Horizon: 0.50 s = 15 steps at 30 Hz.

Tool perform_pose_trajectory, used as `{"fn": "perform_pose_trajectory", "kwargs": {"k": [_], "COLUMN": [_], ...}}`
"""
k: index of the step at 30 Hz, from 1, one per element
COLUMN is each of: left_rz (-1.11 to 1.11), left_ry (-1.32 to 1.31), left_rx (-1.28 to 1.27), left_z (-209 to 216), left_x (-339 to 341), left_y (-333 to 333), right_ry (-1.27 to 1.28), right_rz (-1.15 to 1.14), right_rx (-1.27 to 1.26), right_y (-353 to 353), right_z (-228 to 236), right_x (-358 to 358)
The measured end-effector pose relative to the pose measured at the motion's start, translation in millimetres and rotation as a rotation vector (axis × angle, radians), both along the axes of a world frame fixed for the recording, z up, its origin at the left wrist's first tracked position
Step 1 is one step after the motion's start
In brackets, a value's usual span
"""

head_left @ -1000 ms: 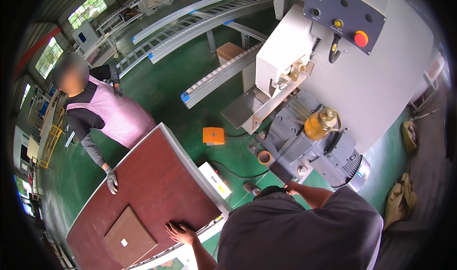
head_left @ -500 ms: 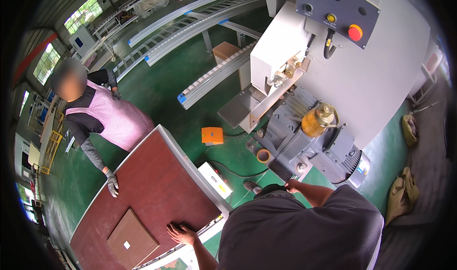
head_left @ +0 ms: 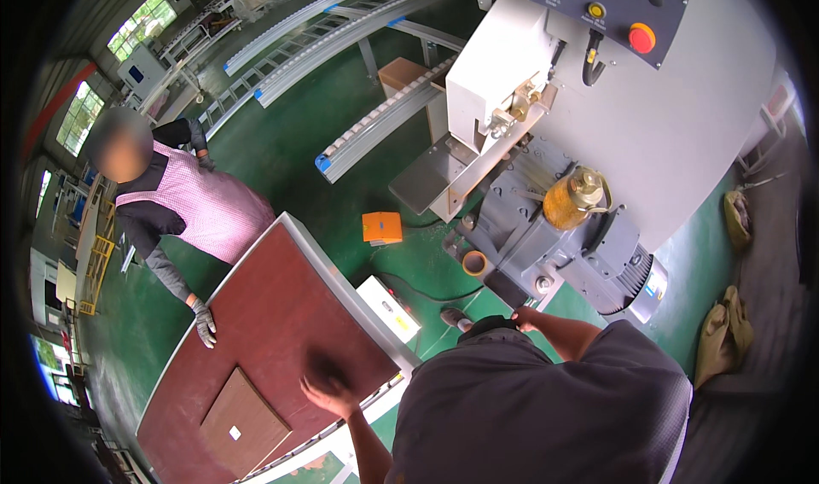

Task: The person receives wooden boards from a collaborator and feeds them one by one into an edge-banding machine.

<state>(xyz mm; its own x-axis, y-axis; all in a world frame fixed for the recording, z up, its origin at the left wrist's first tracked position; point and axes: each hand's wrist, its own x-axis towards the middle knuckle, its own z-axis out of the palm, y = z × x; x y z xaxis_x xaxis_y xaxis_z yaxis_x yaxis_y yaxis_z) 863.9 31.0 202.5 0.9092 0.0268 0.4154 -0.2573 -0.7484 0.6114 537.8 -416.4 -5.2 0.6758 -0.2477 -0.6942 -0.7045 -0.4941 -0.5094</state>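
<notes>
My left hand [head_left: 331,394] hovers just over the dark red tabletop [head_left: 299,313], its fingers apart and a little blurred, with a shadow below it. It holds nothing. Near it on the tabletop lies a flat brown board [head_left: 245,422] with a small white label. My right hand [head_left: 526,319] is at the front of my waist, by the edge of my dark shirt [head_left: 520,407]. Its fingers are curled closed, and whatever they hold is too small or hidden to make out.
Across the table stands a person in a pink checked apron [head_left: 192,198], a gloved hand [head_left: 205,323] on the tabletop. Ahead is a grey machine [head_left: 657,134] with a motor [head_left: 610,271] and red button [head_left: 641,37]. An orange box [head_left: 381,227] and white box [head_left: 388,309] sit lower down.
My left hand has lifted off the tabletop, where it lay flat. My right hand stays at my waist. The whole view has shifted slightly.
</notes>
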Motion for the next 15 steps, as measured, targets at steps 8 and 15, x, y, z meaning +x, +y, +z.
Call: {"fn": "perform_pose_trajectory", "kwargs": {"k": [8,15], "left_rz": [-0.56,-0.727], "left_ry": [0.275,0.732], "left_rx": [-0.34,-0.577], "left_z": [46.6,53.9], "left_x": [85.3,133.8], "left_y": [-186.4,-353.8], "right_ry": [-0.209,-0.213], "right_rz": [0.053,-0.377], "right_rx": [-0.134,0.088], "right_y": [5.6,20.1], "right_z": [1.3,11.8], "right_x": [5.3,-17.4]}}
